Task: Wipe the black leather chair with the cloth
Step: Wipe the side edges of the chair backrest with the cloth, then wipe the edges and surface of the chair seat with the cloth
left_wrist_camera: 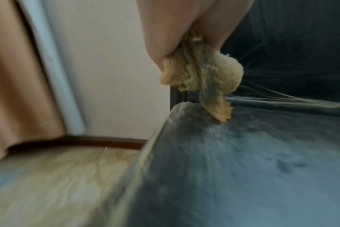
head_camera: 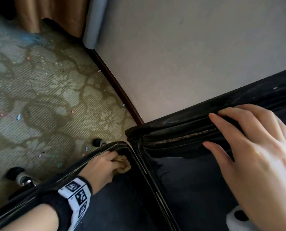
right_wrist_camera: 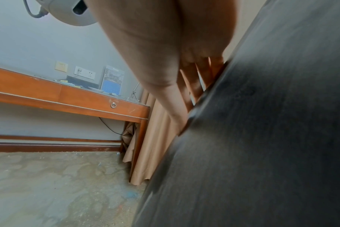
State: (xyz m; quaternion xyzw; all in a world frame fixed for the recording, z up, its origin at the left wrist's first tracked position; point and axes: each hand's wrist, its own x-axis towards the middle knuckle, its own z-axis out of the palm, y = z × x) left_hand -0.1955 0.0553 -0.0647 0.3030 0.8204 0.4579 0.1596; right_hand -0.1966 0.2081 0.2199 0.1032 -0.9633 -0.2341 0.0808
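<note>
The black leather chair [head_camera: 185, 184] fills the lower right of the head view, its seat [left_wrist_camera: 243, 169] dusty and scuffed. My left hand [head_camera: 105, 165] grips a bunched tan cloth [head_camera: 123, 163] and presses it into the seat's far left corner, beside the shiny rim. In the left wrist view the cloth [left_wrist_camera: 202, 76] hangs out of the curled fingers and touches the leather. My right hand [head_camera: 249, 144] lies over the top edge of the backrest [head_camera: 180, 130], fingers extended across it and thumb on the front face. In the right wrist view the fingers [right_wrist_camera: 192, 86] rest against the chair's edge.
A patterned carpet [head_camera: 44, 100] strewn with small coloured bits lies to the left, with chair castors [head_camera: 19, 176] on it. A pale wall [head_camera: 180, 55] with a dark skirting board stands close behind. A brown curtain [head_camera: 55, 14] hangs at the back. A wooden desk [right_wrist_camera: 68, 95] stands against the wall.
</note>
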